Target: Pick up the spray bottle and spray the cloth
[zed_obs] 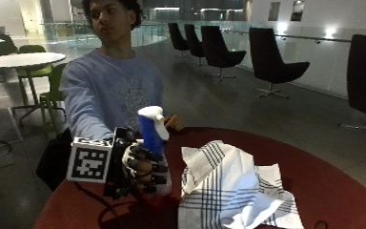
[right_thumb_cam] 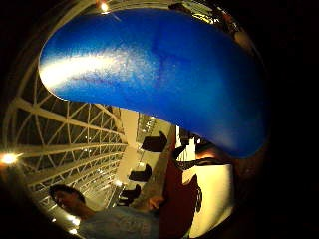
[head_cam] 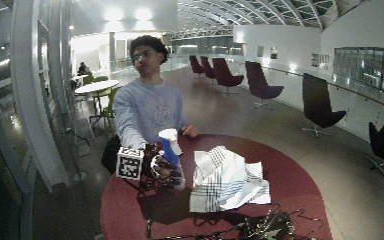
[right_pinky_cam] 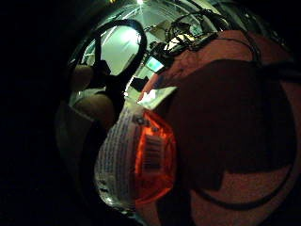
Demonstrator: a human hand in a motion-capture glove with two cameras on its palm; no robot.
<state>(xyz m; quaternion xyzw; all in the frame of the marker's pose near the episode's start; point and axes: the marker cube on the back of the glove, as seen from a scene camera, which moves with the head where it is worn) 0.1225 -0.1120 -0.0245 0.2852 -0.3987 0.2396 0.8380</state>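
Gloved right hand wrapped around the upright spray bottle above the red round table, white nozzle head on top, just beside the crumpled white plaid cloth lying on that table, bare hand resting at the far edge.

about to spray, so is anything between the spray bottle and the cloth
Nothing: in the outside view only bare red table separates the spray bottle from the cloth.

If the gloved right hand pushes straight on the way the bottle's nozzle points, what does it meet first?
Probably the checked cloth. The right hand grips the spray bottle beside it; depth is unclear, so the nozzle may pass above it.
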